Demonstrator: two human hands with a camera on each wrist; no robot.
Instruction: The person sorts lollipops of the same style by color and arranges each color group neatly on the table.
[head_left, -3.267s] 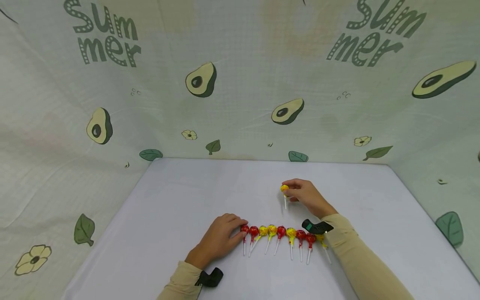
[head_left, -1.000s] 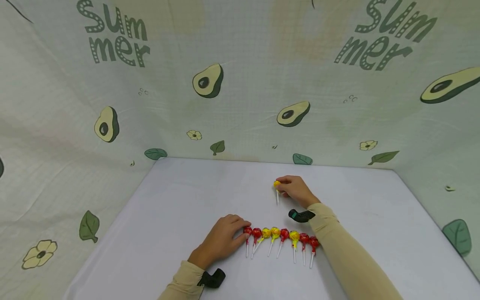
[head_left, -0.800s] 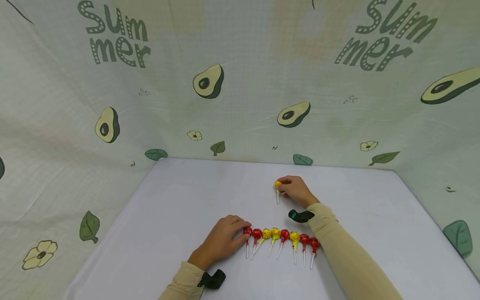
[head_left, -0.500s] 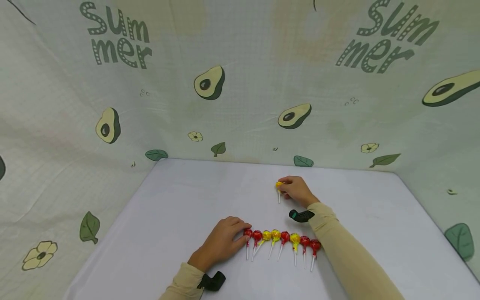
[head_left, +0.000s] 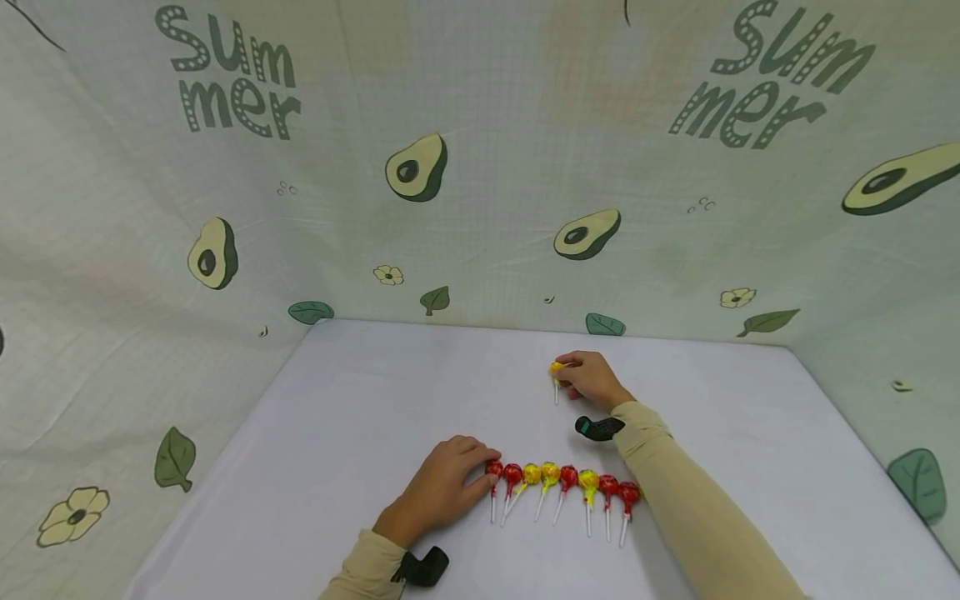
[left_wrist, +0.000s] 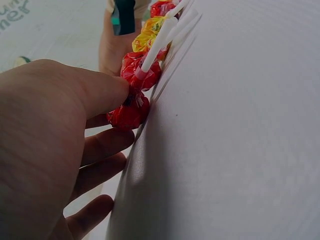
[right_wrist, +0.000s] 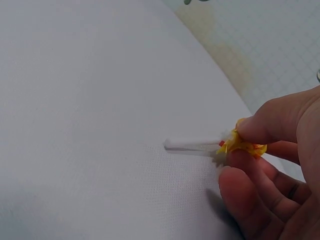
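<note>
now slightly farther left, pinching a yellow lollipop (right_wrist: 235,143) in right hand (head_left: 594,379) — still outside the lollipop row (head_left: 550,473); pinching its leftmost red lollipop (left_wrist: 128,115) in left hand (head_left: 446,483).

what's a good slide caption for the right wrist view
A right hand pinches a yellow-wrapped, round-headed lollipop by its head, its white stick seen against a white tabletop.

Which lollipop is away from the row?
The yellow lollipop pinched in the right hand. It alone is beyond the row; the others in view lie side by side.
</note>
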